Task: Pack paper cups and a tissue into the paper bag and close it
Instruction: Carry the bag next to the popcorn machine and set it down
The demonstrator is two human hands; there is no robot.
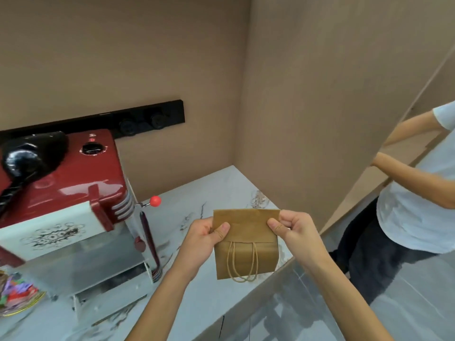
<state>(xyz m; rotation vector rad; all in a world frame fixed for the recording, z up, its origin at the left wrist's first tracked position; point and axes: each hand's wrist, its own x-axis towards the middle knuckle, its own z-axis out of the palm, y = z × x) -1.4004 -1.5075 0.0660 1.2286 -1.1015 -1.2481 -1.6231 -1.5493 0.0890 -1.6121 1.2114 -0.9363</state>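
A brown paper bag [246,257] with twine handles hangs over the marble counter, its top part folded over toward me. My left hand [206,232] pinches the folded top at its left side, thumb on the front. My right hand [290,227] pinches the right side the same way. The two handles dangle down the front of the bag. No paper cups or tissue are visible; the bag's inside is hidden.
A red and white popcorn machine [73,205] with a red-knobbed lever [155,201] stands on the marble counter [197,299] at the left. A plate of colourful wrapped items [14,299] sits at the far left. Another person [413,205] stands at the right.
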